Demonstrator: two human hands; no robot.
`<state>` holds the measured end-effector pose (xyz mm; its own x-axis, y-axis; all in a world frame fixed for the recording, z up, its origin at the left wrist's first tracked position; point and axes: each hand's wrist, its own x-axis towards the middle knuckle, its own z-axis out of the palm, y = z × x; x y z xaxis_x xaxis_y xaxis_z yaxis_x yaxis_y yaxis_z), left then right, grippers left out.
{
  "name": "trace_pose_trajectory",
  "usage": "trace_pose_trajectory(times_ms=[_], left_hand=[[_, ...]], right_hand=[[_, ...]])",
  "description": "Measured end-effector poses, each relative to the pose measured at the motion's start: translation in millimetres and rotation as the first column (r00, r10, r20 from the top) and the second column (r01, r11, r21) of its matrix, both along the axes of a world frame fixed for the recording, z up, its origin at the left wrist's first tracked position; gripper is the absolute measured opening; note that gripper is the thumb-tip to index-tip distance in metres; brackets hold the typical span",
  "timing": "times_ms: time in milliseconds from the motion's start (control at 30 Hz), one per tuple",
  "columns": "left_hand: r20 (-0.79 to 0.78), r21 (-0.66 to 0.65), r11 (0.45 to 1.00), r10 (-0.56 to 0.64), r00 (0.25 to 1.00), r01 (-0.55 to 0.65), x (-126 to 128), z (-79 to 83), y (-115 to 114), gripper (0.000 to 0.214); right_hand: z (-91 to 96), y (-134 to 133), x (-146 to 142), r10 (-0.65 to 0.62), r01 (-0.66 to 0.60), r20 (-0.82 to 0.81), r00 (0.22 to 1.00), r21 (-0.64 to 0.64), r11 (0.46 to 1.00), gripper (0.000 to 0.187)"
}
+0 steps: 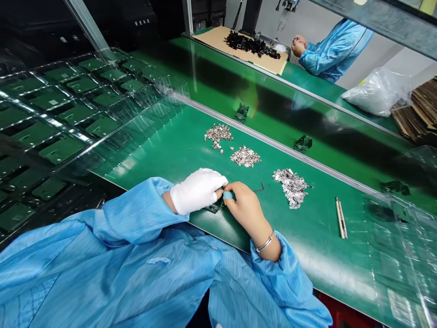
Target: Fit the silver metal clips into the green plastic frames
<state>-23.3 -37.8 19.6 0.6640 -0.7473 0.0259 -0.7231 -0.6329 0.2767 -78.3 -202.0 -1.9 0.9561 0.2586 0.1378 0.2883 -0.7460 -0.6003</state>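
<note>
Preferably, the white-gloved left hand (197, 191) should steady the flat, dark-green part (213, 208), at that hand's four o'clock, for the blue-capped right hand (246, 206); whether the curled fingers clamp it cannot be told.

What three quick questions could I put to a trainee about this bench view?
1. Multiple choice: which of the wearer's hands has the white glove on it? A) Left B) Right C) Both
2. Count: how many piles of small metal parts lie on the green work surface?
3. True or false: the metal bracelet is on the wearer's left wrist.

Key:
1. A: the glove is on the left hand.
2. Three.
3. False: the metal bracelet is at the wrist of the right hand.
</note>
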Motion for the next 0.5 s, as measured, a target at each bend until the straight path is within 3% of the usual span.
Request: trace_pose_trajectory(times_ms=[167,267,433,500], left_hand=[[0.068,0.002,1.000,0.000,0.998,0.000,-1.1,-5.7,-3.2,0.015],[0.016,-0.023,0.999,0.032,0.999,-0.031,1.3,-6.9,-1.1,0.016],[-0.193,-0.323,0.931,0.109,0.975,-0.168,7.6,-11.7,13.1,0.034],[-0.193,-0.349,0.923,0.096,0.976,-0.160,5.8,-16.9,18.4,0.044]], right_hand=[[1.6,3.3,-0.4,0.005,-0.005,-0.006,1.000,-0.055,0.998,0.019],[2.3,2.5,0.4,-0.024,0.023,-0.005,1.000,-0.037,0.999,0.017],[-5.0,-10.6,6.7,-0.203,0.210,-0.115,0.972,0.052,0.976,0.014],[-9.0,-17.9,9.6,-0.209,0.218,-0.180,0.961,0.032,0.975,0.017]])
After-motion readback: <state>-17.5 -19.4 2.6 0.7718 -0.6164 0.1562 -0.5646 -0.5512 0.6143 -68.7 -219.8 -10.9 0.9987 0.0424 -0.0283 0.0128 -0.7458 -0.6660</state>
